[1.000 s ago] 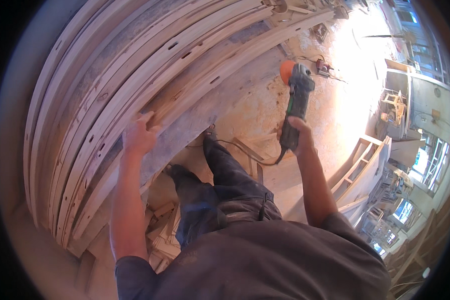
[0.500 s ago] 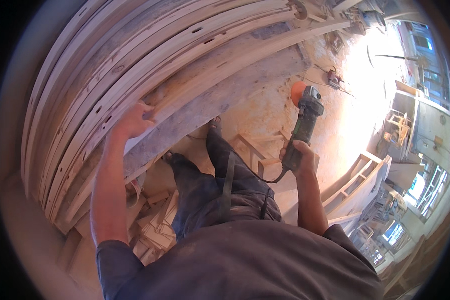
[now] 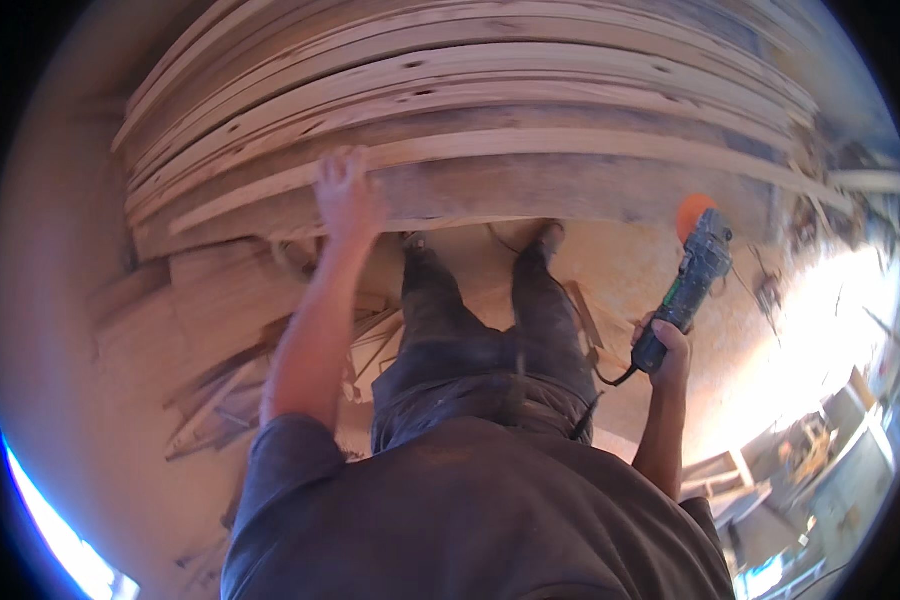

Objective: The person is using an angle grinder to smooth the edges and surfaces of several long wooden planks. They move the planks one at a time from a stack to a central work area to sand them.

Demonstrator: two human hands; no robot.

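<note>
My right hand (image 3: 667,345) grips the lower body of an angle grinder (image 3: 698,262), dark with a grey head and a round orange disc (image 3: 694,216). Its black cord trails from the handle end near my legs. The grinder is held up on the right, apart from the wood. My left hand (image 3: 352,198), slightly blurred, reaches onto the nearest long wooden strip (image 3: 530,143), fingers apart across it; the thumb is hard to make out. Behind that strip, several long boards (image 3: 450,98) with small dark slots lie side by side on a greyish worktop (image 3: 490,188).
Wood offcuts (image 3: 220,400) are heaped on the floor at the left. A small wooden frame piece (image 3: 585,315) lies by my right leg. On the right stand wooden frames (image 3: 720,475) near a glaring sunlit patch. Another tool (image 3: 768,290) rests on the floor.
My view has swung round, so the boards now run across the top. My left hand remains by the nearest strip, fingers less curled. The grinder stays in my right hand.
</note>
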